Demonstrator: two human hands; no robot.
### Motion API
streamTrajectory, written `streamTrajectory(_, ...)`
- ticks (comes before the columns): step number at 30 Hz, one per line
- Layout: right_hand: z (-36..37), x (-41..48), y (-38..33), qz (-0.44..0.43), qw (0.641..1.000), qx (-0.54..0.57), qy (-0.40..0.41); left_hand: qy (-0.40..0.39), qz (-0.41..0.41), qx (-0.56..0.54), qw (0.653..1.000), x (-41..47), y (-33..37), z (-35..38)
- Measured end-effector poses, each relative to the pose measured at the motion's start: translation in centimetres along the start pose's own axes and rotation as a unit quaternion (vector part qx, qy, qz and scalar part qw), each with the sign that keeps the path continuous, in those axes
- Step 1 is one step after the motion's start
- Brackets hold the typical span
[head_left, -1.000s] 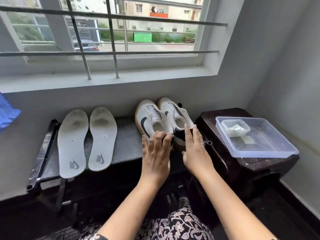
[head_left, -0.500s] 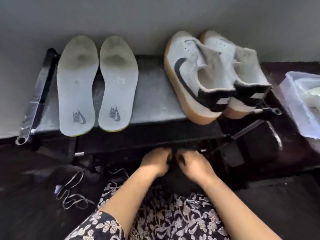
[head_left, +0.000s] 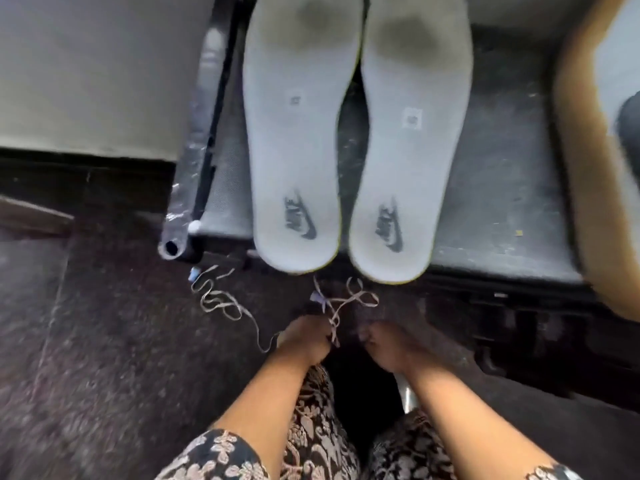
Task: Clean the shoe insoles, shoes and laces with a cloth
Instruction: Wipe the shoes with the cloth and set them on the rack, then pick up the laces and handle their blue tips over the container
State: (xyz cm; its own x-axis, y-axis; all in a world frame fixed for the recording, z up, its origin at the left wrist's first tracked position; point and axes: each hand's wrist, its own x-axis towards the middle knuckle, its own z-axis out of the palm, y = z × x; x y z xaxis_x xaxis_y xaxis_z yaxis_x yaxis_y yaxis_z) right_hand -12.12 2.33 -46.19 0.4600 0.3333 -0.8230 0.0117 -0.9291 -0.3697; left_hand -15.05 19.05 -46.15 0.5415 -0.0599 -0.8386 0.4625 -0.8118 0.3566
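Gripping a tangled lace (head_left: 337,303), the left hand (head_left: 304,342) curls round it. The right hand (head_left: 389,349) beside: cannot tell. 2 insoles (head_left: 298,133) lie beyond.

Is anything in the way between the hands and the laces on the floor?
Nothing visible. The left hand appears to grip one lace; the right hand is beside it, only bare floor between.

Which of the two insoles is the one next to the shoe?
The right insole: only bare bench separates it from the gum-soled shoe at the frame's right edge. The left insole lies by the bench's left rail.
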Motion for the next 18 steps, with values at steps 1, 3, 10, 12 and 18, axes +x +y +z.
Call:
streamTrajectory(1, 0.8, 0.4, -0.2, 0.009, 1.0, -0.01, -0.01, -0.002, -0.02, -0.017, 1.0, -0.9, -1.3, 0.3)
streamTrajectory(3, 2.0, 0.9, -1.1, 0.011, 1.0, -0.016, -0.019, -0.001, -0.053, -0.056, 0.997, -2.4, -3.8, 0.3)
streamTrajectory(10, 5.9, 3.2, -6.2, 0.01, 0.998, -0.019, -0.052, 0.041, -0.143, -0.168, 0.975, -5.0, -11.7, 1.6)
streamTrajectory(12, 6.8, 5.5, -6.9, 0.011, 0.999, -0.02, -0.039, 0.07, -0.151, -0.196, 0.966, -4.8, -13.3, 2.0)
streamTrajectory(18, 9.6, 12.0, -6.1, 0.015, 0.993, -0.101, -0.051, 0.099, -0.161, -0.312, 0.931, -2.4, -17.3, 5.8)
